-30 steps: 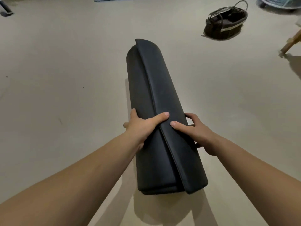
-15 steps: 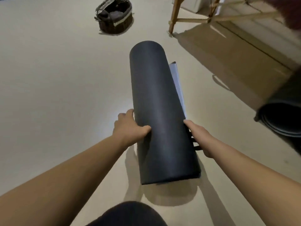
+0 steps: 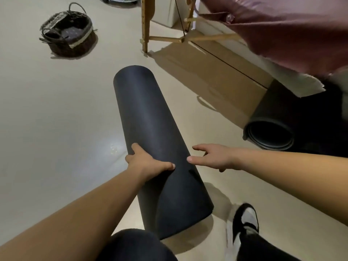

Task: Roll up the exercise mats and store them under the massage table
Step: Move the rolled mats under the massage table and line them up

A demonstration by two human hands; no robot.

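I carry a rolled dark exercise mat [image 3: 150, 132] above the floor, its length pointing away from me. My left hand [image 3: 146, 163] grips its left side, thumb over the top. To the right of the roll my right hand [image 3: 212, 157] hovers with fingers spread and straight, thumb tip close to the mat; whether it touches is unclear. A second rolled dark mat [image 3: 271, 132] lies on the floor under the massage table [image 3: 282, 32], which has a maroon cover and wooden legs.
A dark wicker basket [image 3: 67, 38] stands on the floor at the far left. The table's wooden leg [image 3: 145, 25] and cross brace stand ahead. My knee [image 3: 131, 245] and black-and-white shoe [image 3: 244, 221] are at the bottom. The floor is pale beige.
My view has turned right, bringing the massage table and the stored mat closer. My right hand has come off the roll's side and spread open. The left hand keeps its grip.
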